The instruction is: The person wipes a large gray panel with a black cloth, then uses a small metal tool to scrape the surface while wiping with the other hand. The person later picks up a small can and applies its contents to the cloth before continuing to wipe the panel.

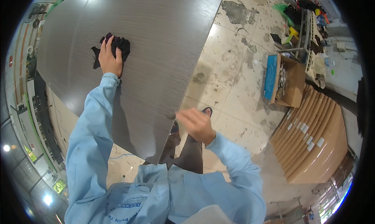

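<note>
My left hand [109, 59] presses a crumpled black cloth [124, 48] against the large grey wood-grain panel [156, 36]. Its fingers lie over the cloth, whose loose folds stick out on both sides. At the panel's right edge, close to its near corner, is my right hand [195, 124], blurred by motion. The fingers of that hand look drawn together, pointing left. A small dark smudge [171, 116] shows at their tips; what it is I cannot make out.
A cardboard box [291, 81] with a blue side stands on the worn tile floor [218, 67] at the right. Behind it is a cluttered metal rack [308, 48]. Flat brown boards with white labels [312, 134] are stacked nearer. Machinery [41, 110] lines the far left.
</note>
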A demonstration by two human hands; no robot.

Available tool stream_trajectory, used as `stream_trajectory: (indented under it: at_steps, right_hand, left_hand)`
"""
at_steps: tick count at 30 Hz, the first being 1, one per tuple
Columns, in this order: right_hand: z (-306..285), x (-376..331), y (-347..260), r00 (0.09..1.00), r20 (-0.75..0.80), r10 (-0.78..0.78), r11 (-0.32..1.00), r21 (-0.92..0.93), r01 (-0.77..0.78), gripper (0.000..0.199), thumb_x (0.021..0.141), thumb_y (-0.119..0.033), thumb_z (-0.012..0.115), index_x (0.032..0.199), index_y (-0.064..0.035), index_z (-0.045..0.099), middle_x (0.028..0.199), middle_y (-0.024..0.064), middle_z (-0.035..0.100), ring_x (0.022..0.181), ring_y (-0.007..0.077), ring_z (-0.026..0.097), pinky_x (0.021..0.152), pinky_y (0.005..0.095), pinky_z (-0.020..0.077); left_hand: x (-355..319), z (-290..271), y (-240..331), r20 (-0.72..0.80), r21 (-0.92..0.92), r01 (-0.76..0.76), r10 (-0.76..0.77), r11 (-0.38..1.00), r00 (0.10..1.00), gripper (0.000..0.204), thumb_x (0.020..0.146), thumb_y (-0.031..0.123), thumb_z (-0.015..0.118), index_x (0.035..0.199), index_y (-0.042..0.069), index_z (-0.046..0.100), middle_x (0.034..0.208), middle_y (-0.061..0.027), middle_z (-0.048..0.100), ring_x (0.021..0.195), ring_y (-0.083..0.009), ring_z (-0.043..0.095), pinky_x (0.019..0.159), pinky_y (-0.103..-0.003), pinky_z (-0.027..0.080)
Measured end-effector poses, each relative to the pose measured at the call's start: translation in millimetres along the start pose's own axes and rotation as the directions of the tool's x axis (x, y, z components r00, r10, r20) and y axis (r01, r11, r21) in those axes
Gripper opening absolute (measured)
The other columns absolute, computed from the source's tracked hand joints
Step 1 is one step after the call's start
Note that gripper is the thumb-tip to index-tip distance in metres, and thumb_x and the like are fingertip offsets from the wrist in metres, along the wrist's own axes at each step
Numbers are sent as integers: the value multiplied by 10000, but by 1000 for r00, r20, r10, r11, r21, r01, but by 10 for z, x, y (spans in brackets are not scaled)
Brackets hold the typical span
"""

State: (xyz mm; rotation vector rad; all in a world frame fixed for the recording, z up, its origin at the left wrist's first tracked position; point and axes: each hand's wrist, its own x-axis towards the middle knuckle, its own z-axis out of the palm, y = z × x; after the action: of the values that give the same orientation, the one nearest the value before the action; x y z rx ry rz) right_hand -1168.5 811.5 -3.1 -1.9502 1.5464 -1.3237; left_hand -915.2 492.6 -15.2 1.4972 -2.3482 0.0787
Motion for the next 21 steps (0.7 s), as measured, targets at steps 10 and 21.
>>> stream_trajectory:
  at_steps: [10,21]
  right_hand:
    - [-225,983,1404,982,-190,7,846,-523,-107,265,801,-36,678,1045,-123,729,984,48,695,881,257,671,644,379,555]
    - [-212,511,405,960,-278,-35,842,-525,-122,305,791,1,706,1064,-128,753,950,72,703,825,274,677,598,372,543]
  left_hand:
    - [33,45,-36,-31,-44,1,-3,999,1000,513,988,315,568,1484,203,502,1521,-189,476,1396,-389,466,1163,-496,341]
    - [38,105,-32,-39,-10,42,-43,999,998,504,1001,371,547,1477,209,511,1537,-194,466,1415,-368,454,1173,-499,326]
